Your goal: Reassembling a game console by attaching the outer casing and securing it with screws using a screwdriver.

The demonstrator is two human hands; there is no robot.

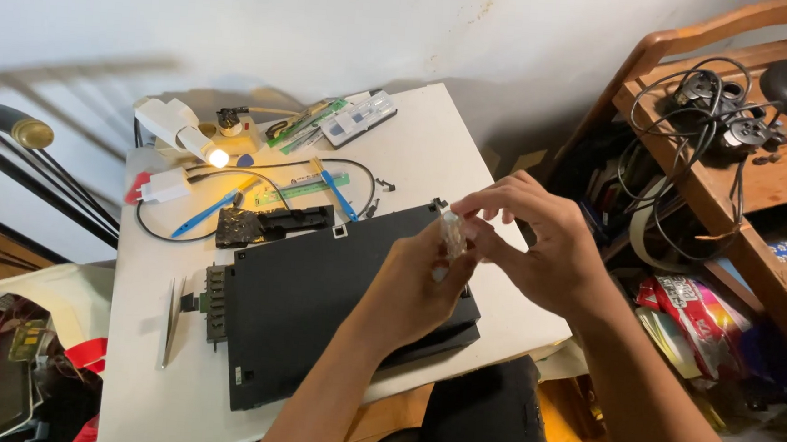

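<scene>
Both my hands meet above the right part of a black laptop (315, 307) that lies bottom side up on a small white table (142, 388). My left hand (412, 290) and my right hand (538, 243) together pinch a small clear plastic piece (453, 236) between their fingertips. What the piece is, I cannot tell. A black removed part (270, 224) lies just beyond the laptop's far edge.
A lit white lamp (185, 133), a white charger with black cable (164, 184), a blue pry tool (207, 211), green strips and metal tweezers (170, 321) lie on the table. A wooden shelf (732, 192) with tangled cables stands right; a black railing (32, 172) left.
</scene>
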